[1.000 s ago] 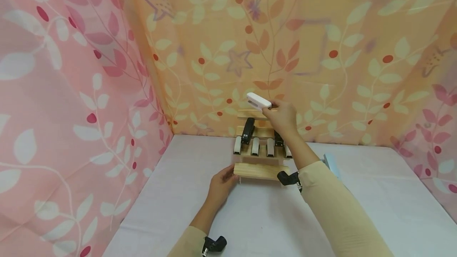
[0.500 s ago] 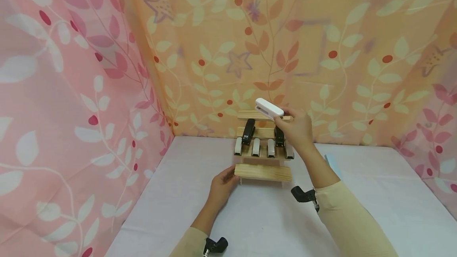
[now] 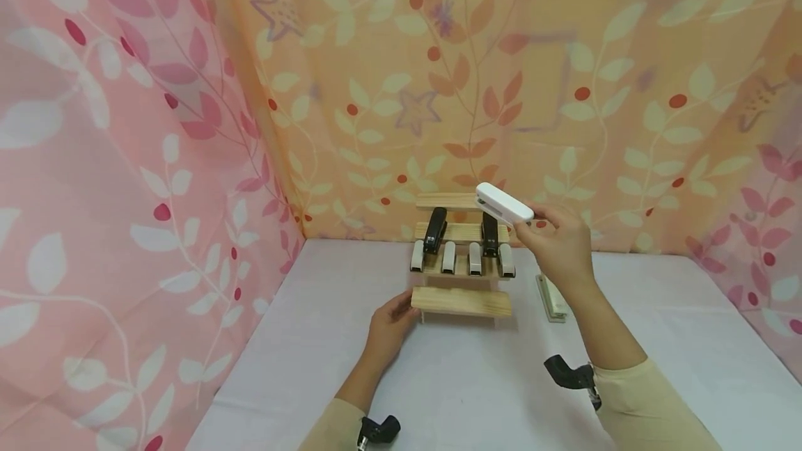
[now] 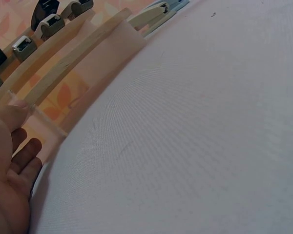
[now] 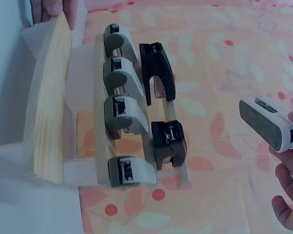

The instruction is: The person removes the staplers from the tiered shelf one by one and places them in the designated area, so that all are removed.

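My right hand (image 3: 564, 246) pinches a white stapler (image 3: 504, 204) by one end, thumb below and fingers above, holding it in the air in front of the upper right of a stepped wooden rack (image 3: 461, 301). The right wrist view shows this stapler (image 5: 263, 126) apart from the rack, its grey underside facing the camera. My left hand (image 3: 387, 329) holds the left end of the rack's lowest plank, with the thumb (image 4: 12, 116) at the plank's end. Several small grey-white staplers (image 3: 449, 257) stand in a row on the rack's second step. Two black staplers (image 3: 436, 230) lean on the step behind.
On the table (image 3: 476, 395), right of the rack, lies a pale green stapler (image 3: 551, 299), partly behind my right hand. A light blue thing (image 4: 176, 6) shows beyond it in the left wrist view. Patterned cloth (image 3: 376, 89) hangs behind and at the sides.
My right hand has moved right and slightly down with the white stapler, away from the rack's top. The pale green stapler has come into view. My left hand stays at the rack.
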`<state>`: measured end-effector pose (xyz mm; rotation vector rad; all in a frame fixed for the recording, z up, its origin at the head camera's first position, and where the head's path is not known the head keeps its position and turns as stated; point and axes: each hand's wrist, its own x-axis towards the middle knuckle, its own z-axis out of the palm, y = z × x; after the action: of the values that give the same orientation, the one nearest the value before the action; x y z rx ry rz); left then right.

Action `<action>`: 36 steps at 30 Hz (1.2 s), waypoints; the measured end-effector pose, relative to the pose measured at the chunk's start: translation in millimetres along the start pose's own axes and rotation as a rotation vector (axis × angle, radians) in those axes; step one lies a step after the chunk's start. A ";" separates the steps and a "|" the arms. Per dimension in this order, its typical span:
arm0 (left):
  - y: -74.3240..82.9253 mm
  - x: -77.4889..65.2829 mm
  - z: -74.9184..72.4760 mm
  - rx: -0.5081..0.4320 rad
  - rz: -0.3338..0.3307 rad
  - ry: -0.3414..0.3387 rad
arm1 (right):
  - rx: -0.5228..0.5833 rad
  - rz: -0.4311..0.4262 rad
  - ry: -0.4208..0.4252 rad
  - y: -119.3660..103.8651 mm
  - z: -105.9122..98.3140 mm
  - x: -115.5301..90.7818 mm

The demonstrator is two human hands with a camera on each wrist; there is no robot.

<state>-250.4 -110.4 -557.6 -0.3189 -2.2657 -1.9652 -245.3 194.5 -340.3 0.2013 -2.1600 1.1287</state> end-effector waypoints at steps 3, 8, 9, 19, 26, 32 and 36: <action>-5.0 2.8 -0.7 0.000 0.010 -0.006 | -0.018 0.011 0.007 1.2 -12.5 -7.9; -5.8 4.0 -0.1 0.013 0.010 -0.008 | -0.050 0.009 0.043 6.9 -32.8 -22.0; -5.6 3.9 0.0 0.016 0.008 -0.008 | -0.053 0.011 0.051 7.9 -36.6 -24.7; -5.2 1.2 1.2 0.016 -0.013 -0.001 | -0.115 0.055 0.114 27.7 -69.8 -48.1; -5.3 1.3 1.3 0.013 -0.016 -0.001 | -0.160 0.092 0.160 47.5 -87.3 -62.3; -3.1 2.4 0.8 0.021 -0.016 0.004 | -0.199 0.166 0.174 65.0 -95.3 -72.9; -2.2 2.1 -0.1 0.009 -0.023 -0.001 | -0.222 0.208 0.186 78.8 -98.1 -79.1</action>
<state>-252.9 -110.7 -559.3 -0.2949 -2.2886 -1.9649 -170.0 305.3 -404.8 -0.2239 -2.1532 0.9667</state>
